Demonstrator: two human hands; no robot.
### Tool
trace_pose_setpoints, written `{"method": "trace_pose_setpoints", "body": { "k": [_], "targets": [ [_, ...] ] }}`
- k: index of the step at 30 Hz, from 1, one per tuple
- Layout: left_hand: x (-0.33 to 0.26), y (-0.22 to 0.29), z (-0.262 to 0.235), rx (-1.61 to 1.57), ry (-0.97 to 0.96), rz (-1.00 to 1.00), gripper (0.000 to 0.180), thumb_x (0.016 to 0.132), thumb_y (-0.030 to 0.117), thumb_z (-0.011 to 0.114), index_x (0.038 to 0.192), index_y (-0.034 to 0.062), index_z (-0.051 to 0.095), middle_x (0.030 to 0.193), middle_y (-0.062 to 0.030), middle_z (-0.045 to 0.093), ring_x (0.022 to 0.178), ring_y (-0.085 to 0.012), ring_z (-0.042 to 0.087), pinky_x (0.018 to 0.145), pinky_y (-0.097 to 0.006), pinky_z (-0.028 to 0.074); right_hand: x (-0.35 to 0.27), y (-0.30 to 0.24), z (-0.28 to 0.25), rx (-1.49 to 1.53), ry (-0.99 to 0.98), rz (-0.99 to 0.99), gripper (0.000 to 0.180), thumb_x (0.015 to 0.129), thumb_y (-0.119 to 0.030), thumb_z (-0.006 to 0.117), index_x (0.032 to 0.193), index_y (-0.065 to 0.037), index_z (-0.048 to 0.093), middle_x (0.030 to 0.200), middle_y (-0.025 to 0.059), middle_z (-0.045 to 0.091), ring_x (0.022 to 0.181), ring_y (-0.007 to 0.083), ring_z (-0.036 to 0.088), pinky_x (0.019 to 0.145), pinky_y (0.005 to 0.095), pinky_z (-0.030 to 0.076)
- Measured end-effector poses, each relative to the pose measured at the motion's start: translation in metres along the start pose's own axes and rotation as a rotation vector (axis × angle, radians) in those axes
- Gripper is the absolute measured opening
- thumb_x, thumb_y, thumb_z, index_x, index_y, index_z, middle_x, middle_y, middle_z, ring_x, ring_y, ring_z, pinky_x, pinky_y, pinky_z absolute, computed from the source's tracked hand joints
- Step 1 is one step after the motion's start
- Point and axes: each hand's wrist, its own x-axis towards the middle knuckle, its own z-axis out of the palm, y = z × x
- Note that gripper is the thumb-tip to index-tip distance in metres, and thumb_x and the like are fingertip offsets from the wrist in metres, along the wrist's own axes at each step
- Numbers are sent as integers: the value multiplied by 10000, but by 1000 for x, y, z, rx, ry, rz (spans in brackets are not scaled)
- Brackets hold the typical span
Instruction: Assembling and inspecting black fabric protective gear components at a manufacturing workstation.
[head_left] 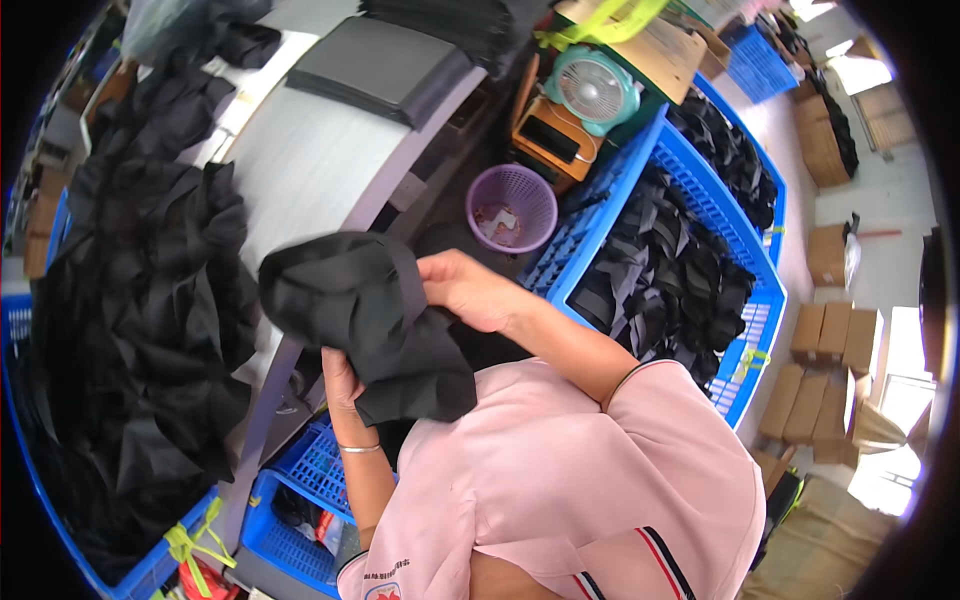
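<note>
A piece of black cloth (375, 310) is stretched between my two hands in front of my chest. My right hand (468, 290) pinches its upper right edge, thumb and fingers pressed together. Lower down, my left hand (341, 382) grips the cloth's underside, its fingers partly hidden by the fabric. A bracelet circles my left wrist. The cloth hangs in folds over my shirt, and its far left end lies above the table edge. A large heap of black cloth (140, 330) fills the blue crate at my left.
A grey table (310, 150) carries a stack of flat dark pieces (385, 65). Beyond my hands stand a purple basket (512, 190) and a teal fan (595, 88). At right, a blue crate (765, 330) holds black and grey cloth pieces; cardboard boxes (815, 400) lie farther off.
</note>
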Motion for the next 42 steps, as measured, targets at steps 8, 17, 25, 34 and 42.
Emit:
{"method": "trace_pose_setpoints", "body": {
  "k": [8, 17, 25, 34, 42],
  "targets": [
    [-2, -17, 80, -68, -212, -109, 402, 981, 233, 660, 1292, -14, 598, 1292, -103, 650, 1152, -209, 635, 1003, -351, 512, -24, 39, -66, 297, 256, -77, 243, 889, 25, 638, 1128, 22, 686, 1081, 102, 725, 973, 196, 700, 912, 326, 563],
    [-14, -15, 96, 351, -141, -110, 513, 1043, 333, 538, 1434, 7, 481, 1399, -155, 572, 1176, -225, 628, 929, -342, 535, -216, 23, -231, -45, 1012, -354, 184, 906, -101, 664, 1065, -9, 675, 1009, 71, 702, 934, 181, 665, 840, 306, 521],
    [5, 1, 83, 365, -5, 20, 364, 1004, 262, 625, 1275, 19, 636, 1227, -91, 666, 1089, -180, 646, 892, -321, 529, -425, 84, -353, -1436, 1915, 463, 643, 843, -301, 712, 1381, 0, 530, 1316, 255, 594, 1188, 414, 582, 1024, 466, 462],
    [114, 154, 68, 1120, 829, 1136, 496, 855, 150, 749, 1295, 12, 566, 1294, -159, 579, 1184, -314, 549, 957, -396, 471, -92, 21, -222, -1256, 1093, -545, 321, 891, -9, 653, 1211, 7, 631, 1278, 185, 594, 1094, 324, 633, 912, 377, 520],
    [150, 169, 44, 1398, 639, 1138, 122, 877, 206, 703, 961, 135, 756, 937, -22, 695, 935, -263, 601, 859, -399, 411, 63, -12, -16, -1346, 329, -827, 260, 891, -7, 660, 1151, -11, 661, 1207, 178, 656, 1120, 347, 636, 966, 386, 507]
  ]
}}
